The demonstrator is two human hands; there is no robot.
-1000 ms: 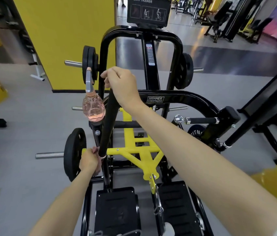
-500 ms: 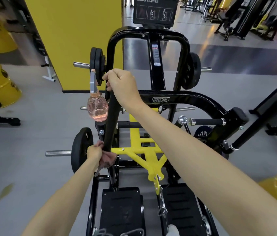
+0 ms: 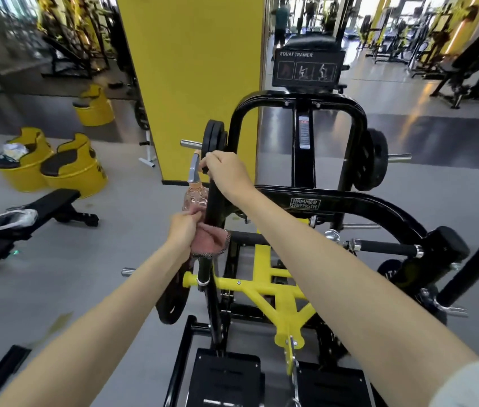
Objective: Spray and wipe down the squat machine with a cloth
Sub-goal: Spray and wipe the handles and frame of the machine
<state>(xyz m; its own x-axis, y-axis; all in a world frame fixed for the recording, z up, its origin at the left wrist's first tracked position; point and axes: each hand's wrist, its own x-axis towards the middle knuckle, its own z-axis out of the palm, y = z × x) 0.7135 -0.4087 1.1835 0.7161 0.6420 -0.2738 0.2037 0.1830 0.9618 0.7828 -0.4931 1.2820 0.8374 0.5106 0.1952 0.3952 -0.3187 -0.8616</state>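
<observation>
1. Head view, what has just changed: the left hand (image 3: 183, 230) has run the cloth (image 3: 213, 242) up the black upright bar (image 3: 214, 301) of the squat machine (image 3: 298, 96). It now sits just under the spray bottle (image 3: 194, 198).
2. Grips: the left hand is clenched round the pink cloth, which is wrapped against the bar. The right hand (image 3: 226, 171) is curled over the top of the same bar. It also seems to hook the bottle's grey trigger head, so the bottle hangs just beside the bar.
3. Meaning for the task: I judge this as one wiping stroke nearly finished. The cloth is close to the right hand and has little bar left above it. The rest of the frame looks yet to be wiped.
4. Against the earlier frames: the cloth was low then, near the yellow crossbar (image 3: 261, 284). The right hand has kept its place. The camera has tipped up, and yellow tubs (image 3: 73, 168) and a bench (image 3: 53, 204) now show on the left.
</observation>
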